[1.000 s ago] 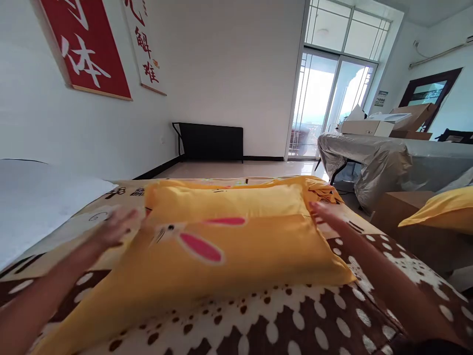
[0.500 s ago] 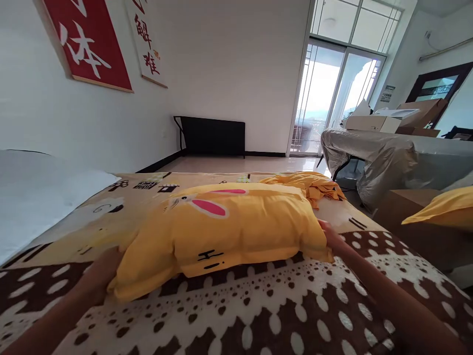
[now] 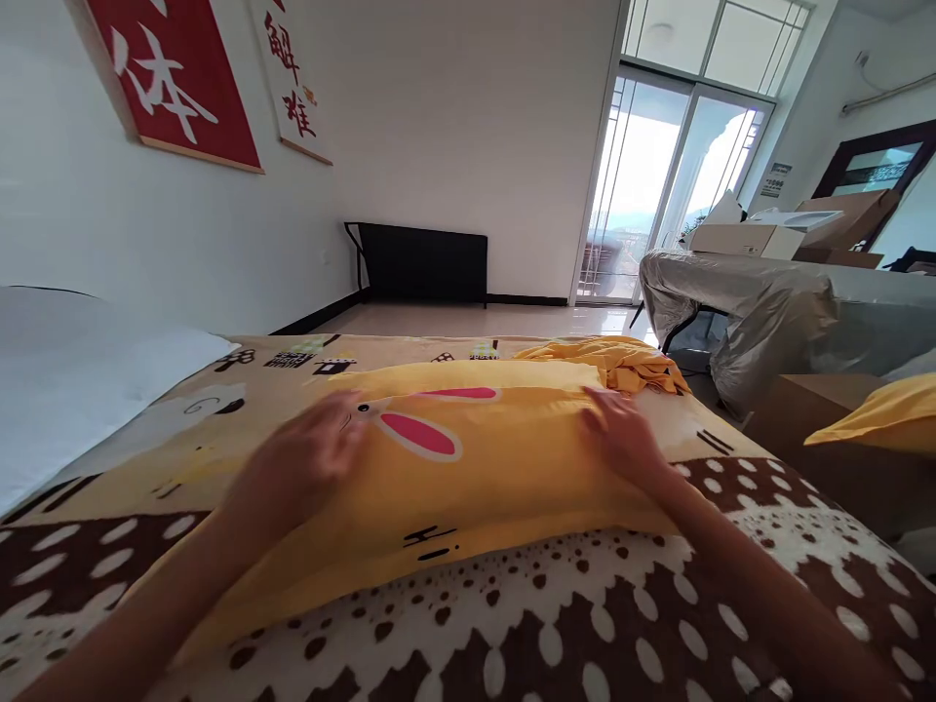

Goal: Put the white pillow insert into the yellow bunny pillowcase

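A yellow pillow point(image 3: 483, 468) with a pink-eared rabbit print lies across the patterned blanket point(image 3: 556, 634) on the bed in front of me. My left hand point(image 3: 311, 458) rests flat on the pillow's left part, fingers stretched out and slightly blurred. My right hand point(image 3: 621, 434) lies flat on the pillow's right part, fingers spread. Neither hand holds anything. Behind the pillow sits a crumpled yellow cloth point(image 3: 614, 361).
A white pillow point(image 3: 80, 370) lies at the left of the bed. To the right stand a table under a grey cover point(image 3: 775, 312) with cardboard boxes, and another yellow pillow point(image 3: 877, 419) on a brown box. A black bench point(image 3: 420, 265) stands against the far wall beside glass doors.
Both hands left the pillow's ends and came up onto its top, pressing it flat. The pillow now looks lower and wider than half a second ago.
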`<state>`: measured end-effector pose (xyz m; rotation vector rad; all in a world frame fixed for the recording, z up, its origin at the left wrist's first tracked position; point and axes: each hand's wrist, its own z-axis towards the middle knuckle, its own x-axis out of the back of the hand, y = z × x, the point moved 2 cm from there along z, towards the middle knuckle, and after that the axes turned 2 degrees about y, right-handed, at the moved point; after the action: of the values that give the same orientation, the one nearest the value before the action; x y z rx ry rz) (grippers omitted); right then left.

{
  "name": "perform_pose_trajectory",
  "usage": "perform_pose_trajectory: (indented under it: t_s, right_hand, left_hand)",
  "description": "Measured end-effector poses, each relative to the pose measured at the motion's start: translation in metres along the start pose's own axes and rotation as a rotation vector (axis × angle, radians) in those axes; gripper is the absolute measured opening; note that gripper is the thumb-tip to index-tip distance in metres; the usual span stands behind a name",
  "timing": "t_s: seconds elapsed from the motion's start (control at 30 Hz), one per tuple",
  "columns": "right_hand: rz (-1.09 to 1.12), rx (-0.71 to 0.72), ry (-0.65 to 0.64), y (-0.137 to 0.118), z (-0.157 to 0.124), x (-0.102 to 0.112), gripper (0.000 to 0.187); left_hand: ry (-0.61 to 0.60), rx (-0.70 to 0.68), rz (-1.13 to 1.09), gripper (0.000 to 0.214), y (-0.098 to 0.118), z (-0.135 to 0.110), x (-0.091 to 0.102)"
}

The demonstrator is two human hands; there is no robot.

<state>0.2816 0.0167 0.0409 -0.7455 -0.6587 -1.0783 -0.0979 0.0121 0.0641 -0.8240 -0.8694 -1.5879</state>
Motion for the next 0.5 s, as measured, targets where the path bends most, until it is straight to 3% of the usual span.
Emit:
perform_pose_trajectory:
  t_s: [0.07, 0.1, 0.13, 0.2, 0.27, 0.33, 0.5]
  right_hand:
    - [0.115, 0.188, -0.118, -0.059, 0.025, -0.014, 0.050]
    - [0.142, 0.216, -0.149, -0.081, 0.036, -0.023, 0.051]
    - [0.154, 0.237, -0.177, -0.095, 0.047, -0.033, 0.052]
    - [0.148, 0.261, -0.235, -0.101, 0.062, -0.052, 0.052]
    - [0.123, 0.248, -0.283, -0.081, 0.070, -0.066, 0.052]
    - [0.096, 0.181, -0.314, -0.043, 0.072, -0.076, 0.055]
    - [0.075, 0.001, -0.329, 0.046, 0.056, -0.096, 0.057]
  left_hand:
    - [-0.123, -0.251, -0.100, 0.064, 0.056, 0.031, -0.013]
    - [-0.156, -0.269, -0.107, 0.063, 0.074, 0.045, -0.022]
    - [-0.205, -0.289, -0.112, 0.063, 0.087, 0.057, -0.031]
    - [-0.272, -0.280, -0.104, 0.063, 0.090, 0.074, -0.050]
    - [-0.315, -0.264, -0.097, 0.064, 0.072, 0.081, -0.065]
    - [-0.328, -0.209, -0.099, 0.065, 0.042, 0.081, -0.076]
    - [-0.261, -0.053, -0.150, 0.065, -0.022, 0.067, -0.097]
